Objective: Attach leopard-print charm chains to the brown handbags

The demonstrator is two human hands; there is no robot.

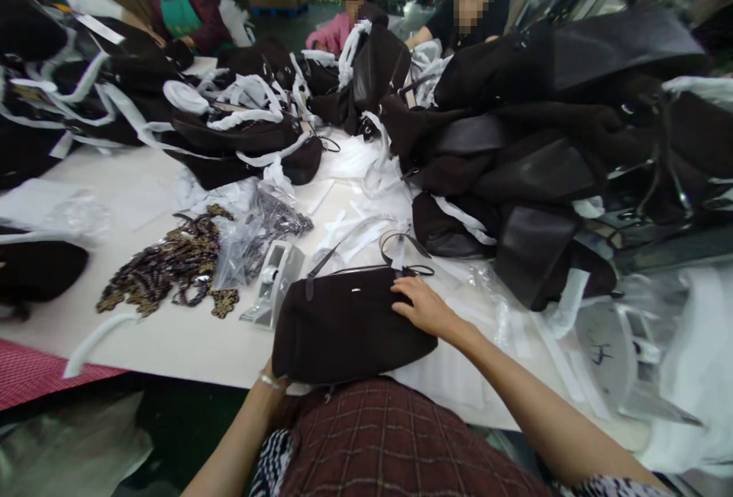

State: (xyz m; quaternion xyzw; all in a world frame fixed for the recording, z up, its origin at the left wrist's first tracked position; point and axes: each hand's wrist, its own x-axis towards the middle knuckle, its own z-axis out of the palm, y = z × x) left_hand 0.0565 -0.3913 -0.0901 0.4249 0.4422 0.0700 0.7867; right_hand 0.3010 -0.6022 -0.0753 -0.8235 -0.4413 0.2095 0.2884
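A dark brown handbag [355, 329] with a small metal plate on its front sits at the table's front edge, close against my body. My right hand [422, 304] is at its upper right corner, fingers bent over the front face. Only the wrist end of my left hand [275, 376] shows at the bag's lower left; its fingers are hidden by the bag. A thin leather strap [408, 243] loops up behind the bag's top. Just left of the bag stands a grey metal tape dispenser [273, 283].
Chains [166, 264] lie heaped on the left, beside a clear plastic bag [243, 241] of more chain. Several dark bags [532, 169] with white wrapping are piled right and across the back. Another tape dispenser [618, 352] stands at right. Co-workers [186, 12] are across the table.
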